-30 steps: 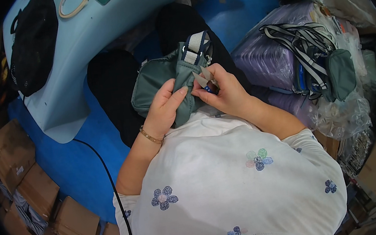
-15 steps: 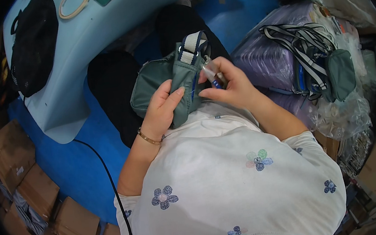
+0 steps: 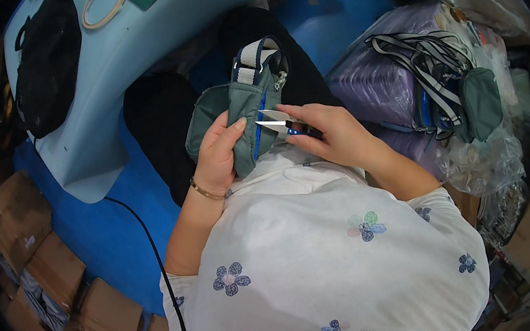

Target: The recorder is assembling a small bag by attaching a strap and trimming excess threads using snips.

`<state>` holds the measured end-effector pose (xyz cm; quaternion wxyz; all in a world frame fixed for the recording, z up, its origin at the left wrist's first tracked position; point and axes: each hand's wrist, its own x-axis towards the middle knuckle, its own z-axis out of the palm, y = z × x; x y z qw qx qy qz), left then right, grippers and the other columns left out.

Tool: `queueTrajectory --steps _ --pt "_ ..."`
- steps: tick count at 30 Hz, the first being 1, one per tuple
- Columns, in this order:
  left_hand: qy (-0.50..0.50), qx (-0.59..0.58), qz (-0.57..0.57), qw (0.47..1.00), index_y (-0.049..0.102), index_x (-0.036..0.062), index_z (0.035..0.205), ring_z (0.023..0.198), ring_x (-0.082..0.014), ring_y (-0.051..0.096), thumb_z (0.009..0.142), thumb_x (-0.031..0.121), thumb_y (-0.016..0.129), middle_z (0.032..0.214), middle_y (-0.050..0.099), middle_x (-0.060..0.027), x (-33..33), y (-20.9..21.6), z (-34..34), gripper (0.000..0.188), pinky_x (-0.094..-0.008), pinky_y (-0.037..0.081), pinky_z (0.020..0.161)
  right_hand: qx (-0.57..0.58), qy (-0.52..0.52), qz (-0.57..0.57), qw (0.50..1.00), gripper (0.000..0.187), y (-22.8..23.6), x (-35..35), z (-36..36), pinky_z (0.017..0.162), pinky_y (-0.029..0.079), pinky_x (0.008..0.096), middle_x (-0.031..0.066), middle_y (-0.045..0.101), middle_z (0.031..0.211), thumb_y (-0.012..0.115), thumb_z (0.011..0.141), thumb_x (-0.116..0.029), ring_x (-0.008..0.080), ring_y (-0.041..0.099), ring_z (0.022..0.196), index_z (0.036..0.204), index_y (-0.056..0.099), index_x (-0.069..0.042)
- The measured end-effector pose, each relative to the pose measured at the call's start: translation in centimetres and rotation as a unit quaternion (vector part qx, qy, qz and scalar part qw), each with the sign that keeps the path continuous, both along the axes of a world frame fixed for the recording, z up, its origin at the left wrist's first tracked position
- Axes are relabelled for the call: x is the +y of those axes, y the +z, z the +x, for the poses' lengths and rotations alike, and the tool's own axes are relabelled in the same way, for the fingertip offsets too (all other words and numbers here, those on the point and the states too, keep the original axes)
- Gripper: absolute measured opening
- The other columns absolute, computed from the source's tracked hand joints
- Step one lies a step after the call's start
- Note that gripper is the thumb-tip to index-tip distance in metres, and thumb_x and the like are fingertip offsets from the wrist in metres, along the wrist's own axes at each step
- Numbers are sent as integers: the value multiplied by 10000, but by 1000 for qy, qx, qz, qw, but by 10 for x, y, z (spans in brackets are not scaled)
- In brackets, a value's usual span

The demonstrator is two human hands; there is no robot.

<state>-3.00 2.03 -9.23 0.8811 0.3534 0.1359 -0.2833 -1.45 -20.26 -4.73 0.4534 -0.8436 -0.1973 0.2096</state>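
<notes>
A dark green fabric bag with a blue zipper line and a white-and-navy webbing strap rests on my lap. My left hand grips its near side, thumb on top of the cloth. In my right hand is a pair of thread snips, closed in by my fingers. Their two silver blades are apart and point left, at the blue zipper line. Whether the blades touch a thread is too small to tell.
A light blue table at upper left bears a black pouch and a tape roll. To the right, another green bag with striped straps lies against a purple wrapped stack. Cardboard boxes stand at lower left.
The snips have swung from pointing up to pointing left, blades now over the bag's zipper side. The bag has tilted and shifted slightly left, showing more of the blue zipper line.
</notes>
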Motion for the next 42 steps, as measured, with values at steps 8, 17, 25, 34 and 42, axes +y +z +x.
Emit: queueTrajectory --steps 8,17,25,34,42 --pt "-4 -21 24 999 504 -14 1228 992 -108 580 959 116 453 1115 610 -72 -3 0 -2 303 -238 461 885 -53 62 -29 996 458 3 -3 0 590 470 320 109 609 799 663 822 -155 250 595 670 1255 549 -61" --pt "-24 -39 40 998 503 -11 1232 1001 -91 562 961 122 461 1128 598 -56 -4 -2 -5 305 -230 453 882 -101 81 -58 990 457 6 -4 1 542 468 316 89 593 763 665 808 -144 239 584 613 1248 559 -78" --pt "-24 -35 49 998 508 -7 1223 977 -80 561 956 112 473 1112 602 -48 -4 -1 -5 294 -220 459 858 -115 70 -52 990 442 3 -8 1 575 472 289 92 600 786 665 802 -107 226 582 642 1230 564 -67" --pt "-46 -56 107 992 528 -9 1153 932 -63 548 946 87 468 1059 601 -30 -3 7 -4 235 -199 455 815 65 -81 190 976 485 -11 10 2 772 469 234 62 626 996 731 768 -55 106 582 867 1210 538 2" --pt "-23 -61 155 986 539 -14 1108 875 -68 531 904 75 482 999 594 -8 -7 12 -5 230 -212 442 767 -6 -37 169 985 457 -28 28 10 800 472 240 53 624 990 725 771 -47 113 585 884 1186 537 -13"
